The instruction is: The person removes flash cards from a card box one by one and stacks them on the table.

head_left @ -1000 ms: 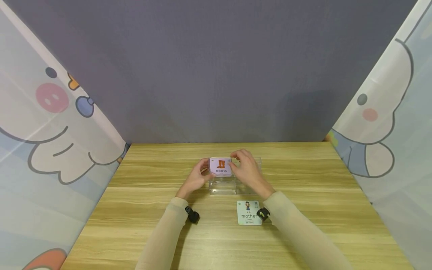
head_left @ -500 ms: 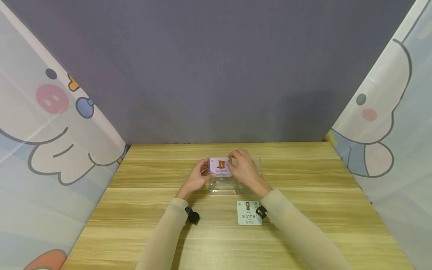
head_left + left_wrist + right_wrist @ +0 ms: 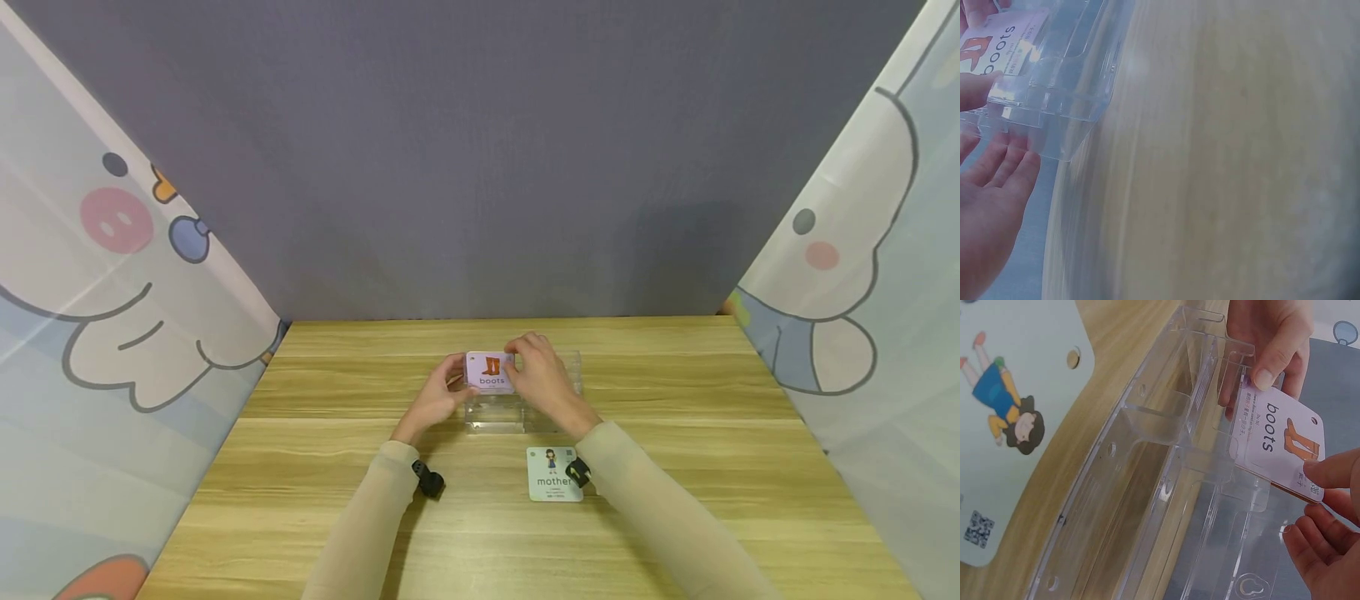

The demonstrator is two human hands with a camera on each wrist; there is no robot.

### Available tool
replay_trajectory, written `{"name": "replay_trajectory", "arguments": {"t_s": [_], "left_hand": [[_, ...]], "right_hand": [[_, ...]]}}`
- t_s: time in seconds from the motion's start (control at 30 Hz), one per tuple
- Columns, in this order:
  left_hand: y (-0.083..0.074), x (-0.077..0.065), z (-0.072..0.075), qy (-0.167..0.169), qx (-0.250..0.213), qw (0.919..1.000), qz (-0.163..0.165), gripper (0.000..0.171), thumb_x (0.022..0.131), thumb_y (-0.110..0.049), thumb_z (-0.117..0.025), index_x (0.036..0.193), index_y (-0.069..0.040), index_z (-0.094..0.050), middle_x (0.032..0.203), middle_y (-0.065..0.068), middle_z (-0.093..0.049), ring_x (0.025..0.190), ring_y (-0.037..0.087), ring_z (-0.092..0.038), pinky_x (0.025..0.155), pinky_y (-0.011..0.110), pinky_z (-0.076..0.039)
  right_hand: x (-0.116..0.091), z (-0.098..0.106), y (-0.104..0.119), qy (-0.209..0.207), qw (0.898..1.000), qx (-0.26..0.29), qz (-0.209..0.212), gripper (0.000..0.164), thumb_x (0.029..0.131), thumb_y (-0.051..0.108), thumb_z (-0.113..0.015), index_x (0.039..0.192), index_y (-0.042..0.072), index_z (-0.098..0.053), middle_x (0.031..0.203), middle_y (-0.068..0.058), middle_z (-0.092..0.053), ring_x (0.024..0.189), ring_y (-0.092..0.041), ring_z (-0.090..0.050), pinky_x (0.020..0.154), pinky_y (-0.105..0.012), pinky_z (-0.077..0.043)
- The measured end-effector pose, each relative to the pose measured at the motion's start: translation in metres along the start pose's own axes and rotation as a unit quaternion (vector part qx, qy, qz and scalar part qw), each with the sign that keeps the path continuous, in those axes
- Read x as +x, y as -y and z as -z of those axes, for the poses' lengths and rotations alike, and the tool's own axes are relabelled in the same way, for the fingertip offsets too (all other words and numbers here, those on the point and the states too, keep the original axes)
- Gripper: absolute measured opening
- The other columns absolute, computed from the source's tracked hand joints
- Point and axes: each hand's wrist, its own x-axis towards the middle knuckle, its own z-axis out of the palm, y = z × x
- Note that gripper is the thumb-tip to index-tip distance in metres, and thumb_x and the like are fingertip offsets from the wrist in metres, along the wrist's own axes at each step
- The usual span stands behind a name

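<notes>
Left of your right hand, which pinches its edge, sits the boots card! Your left hand grips the clear holder.

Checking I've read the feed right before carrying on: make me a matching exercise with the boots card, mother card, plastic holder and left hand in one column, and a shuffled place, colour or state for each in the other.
1. boots card
2. mother card
3. plastic holder
4. left hand

A. lying flat on the table, apart from the plastic holder
B. at the left end of the plastic holder
C. pale purple, pinched by the right hand
D. see-through, with compartments

Pairs: 1-C, 2-A, 3-D, 4-B
</notes>
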Motion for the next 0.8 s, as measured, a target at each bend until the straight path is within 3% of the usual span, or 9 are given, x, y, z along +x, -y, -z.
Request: {"name": "replay_trajectory", "arguments": {"t_s": [0.6,0.8], "left_hand": [[0.0010,-0.0014,-0.0030,-0.014,-0.015,0.9997,-0.010,0.063,0.089,0.007,-0.069,0.146,0.007,-0.041,0.142,0.028,-0.050,0.137,0.044,-0.044,0.120,0.053,-0.032],[-0.0003,-0.0012,-0.0025,-0.012,-0.016,0.9998,-0.009,0.063,0.089,0.007,-0.069,0.146,0.008,-0.041,0.143,0.029,-0.049,0.137,0.045,-0.044,0.120,0.053,-0.032]], "right_hand": [[0.0022,-0.0024,-0.0026,-0.013,1.000,0.014,0.018,0.019,0.086,0.002,-0.078,0.104,0.001,-0.071,0.101,-0.008,-0.067,0.097,-0.025,-0.061,0.086,-0.038,-0.058],[0.0028,-0.0009,-0.0018,-0.008,1.000,0.013,0.004,0.019,0.088,0.004,-0.076,0.106,0.002,-0.070,0.100,-0.009,-0.067,0.096,-0.025,-0.062,0.084,-0.039,-0.058]]}}
